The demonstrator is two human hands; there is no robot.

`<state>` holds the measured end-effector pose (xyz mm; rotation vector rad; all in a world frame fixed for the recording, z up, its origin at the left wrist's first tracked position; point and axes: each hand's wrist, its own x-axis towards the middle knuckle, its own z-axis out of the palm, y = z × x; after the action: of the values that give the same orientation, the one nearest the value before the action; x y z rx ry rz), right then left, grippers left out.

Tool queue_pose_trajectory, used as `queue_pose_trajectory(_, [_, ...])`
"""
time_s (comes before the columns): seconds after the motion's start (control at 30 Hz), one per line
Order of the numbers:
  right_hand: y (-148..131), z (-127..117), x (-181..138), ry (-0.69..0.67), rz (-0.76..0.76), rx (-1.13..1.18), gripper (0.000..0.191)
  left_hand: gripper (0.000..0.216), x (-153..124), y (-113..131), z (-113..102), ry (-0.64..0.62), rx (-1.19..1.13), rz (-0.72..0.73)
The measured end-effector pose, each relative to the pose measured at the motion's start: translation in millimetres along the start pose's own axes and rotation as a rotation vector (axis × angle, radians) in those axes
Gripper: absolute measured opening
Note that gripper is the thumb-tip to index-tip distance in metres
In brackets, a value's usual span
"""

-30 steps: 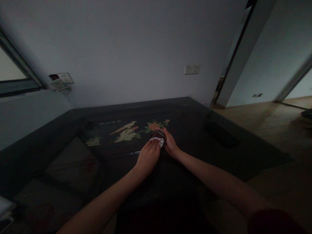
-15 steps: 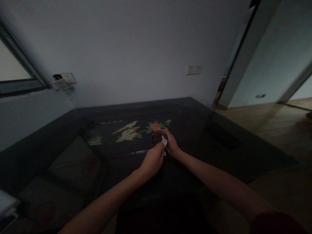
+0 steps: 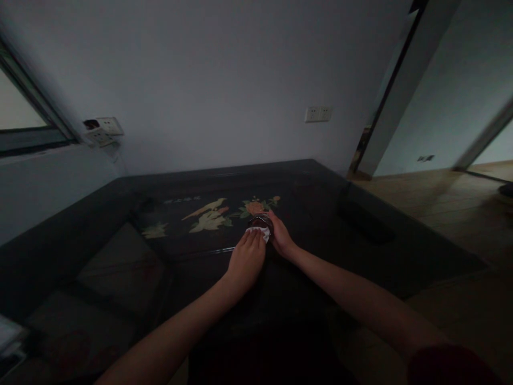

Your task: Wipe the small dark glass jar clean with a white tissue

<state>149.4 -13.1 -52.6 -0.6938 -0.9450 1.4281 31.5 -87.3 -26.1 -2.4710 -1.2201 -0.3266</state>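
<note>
A small, dark, round glass-like dish (image 3: 259,220) is over the middle of the black tabletop (image 3: 304,289); its exact kind is hard to make out in the dim light. My right hand (image 3: 280,234) curls around its right side, with the thumb side at the far rim. White tissue (image 3: 265,233) lies under the fingers of my left hand (image 3: 249,255), which press it onto the near side of the dish. Both hands hide part of the dish, and I cannot tell whether it touches the tabletop.
The tabletop bears a bird-and-flower picture (image 3: 210,214) beyond my hands. A dark flat object (image 3: 367,222) lies at the right. A white item (image 3: 10,337) stands at the lower left edge. Behind rises a wall with sockets (image 3: 318,114); wooden floor (image 3: 425,198) shows at the right.
My left hand has turned palm down, its fingers now lying flatter over the tissue. The tissue has spread across the near side of the dish. My right hand keeps its hold.
</note>
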Motion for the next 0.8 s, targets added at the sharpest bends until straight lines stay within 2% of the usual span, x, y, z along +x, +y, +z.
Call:
queue_pose_trajectory(0.13, [0.5, 0.6, -0.3, -0.007, -0.008, -0.002, 0.043, 0.041, -2.0, 0.9, 8.0, 0.002, 0.047, -0.005])
queue_pose_trajectory(0.27, [0.3, 1.2, -1.3, -0.007, -0.015, 0.001, 0.042, 0.038, -0.3, 3.0, 3.4, -0.019, 0.011, -0.011])
queue_pose_trajectory(0.4, [-1.0, 1.1, -2.4, -0.003, -0.012, -0.002, 0.043, 0.028, 2.6, 3.9, -8.0, -0.056, -0.188, -0.029])
queue_pose_trajectory(0.5, [-1.5, 0.9, -2.7, -0.003, -0.018, -0.016, 0.042, 0.018, 4.1, 4.1, -12.8, -0.088, -0.46, -0.153])
queue_pose_trajectory(0.63, [-0.1, 0.2, -1.6, 0.003, -0.017, 0.0, 0.042, 0.016, 5.5, 5.3, -11.9, -0.073, -0.825, -0.29])
queue_pose_trajectory(0.7, [0.8, -0.1, -0.7, 0.01, -0.016, 0.008, 0.042, 0.016, 5.7, 6.0, -9.7, -0.048, -0.883, -0.298])
queue_pose_trajectory(0.8, [1.3, -0.8, 0.2, 0.029, -0.028, 0.007, 0.042, 0.018, 4.7, 6.1, -6.4, -0.042, -0.801, -0.251])
